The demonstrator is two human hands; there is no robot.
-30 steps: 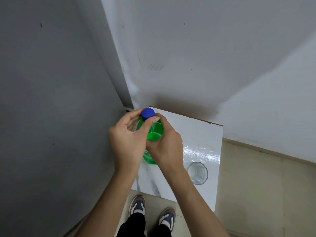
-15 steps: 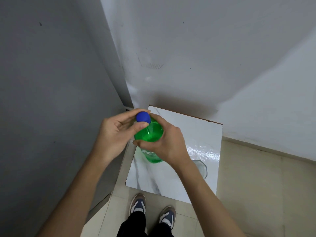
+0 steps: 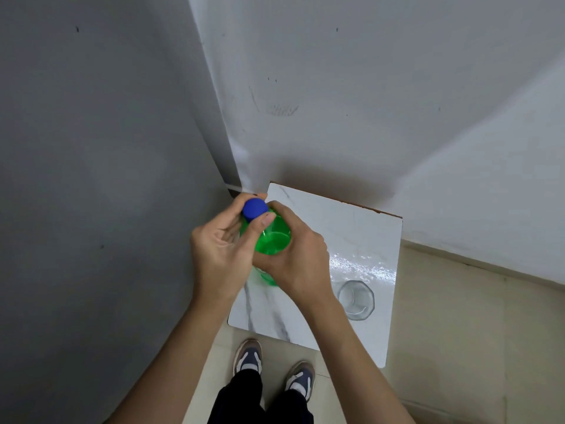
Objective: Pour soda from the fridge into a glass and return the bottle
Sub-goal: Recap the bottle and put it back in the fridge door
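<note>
A green soda bottle (image 3: 273,240) stands upright over the left part of a small white marble-patterned table (image 3: 360,240). Its blue cap (image 3: 254,209) is on the neck. My right hand (image 3: 296,258) wraps around the bottle's shoulder and body. My left hand (image 3: 220,249) grips the cap, thumb and fingers pinched around it. A clear, faceted glass (image 3: 356,298) stands on the table near its right front corner, to the right of my right forearm; I cannot tell if it holds liquid.
A grey fridge side (image 3: 91,179) fills the left. White walls (image 3: 367,87) meet behind the table. Beige tiled floor (image 3: 458,332) lies to the right. My shoes (image 3: 249,356) stand just before the table's front edge.
My left hand has turned around the blue cap, with the wrist swinging back in toward the bottle. The bottle stays held upright in my right hand. The glass is uncovered by my forearm again.
</note>
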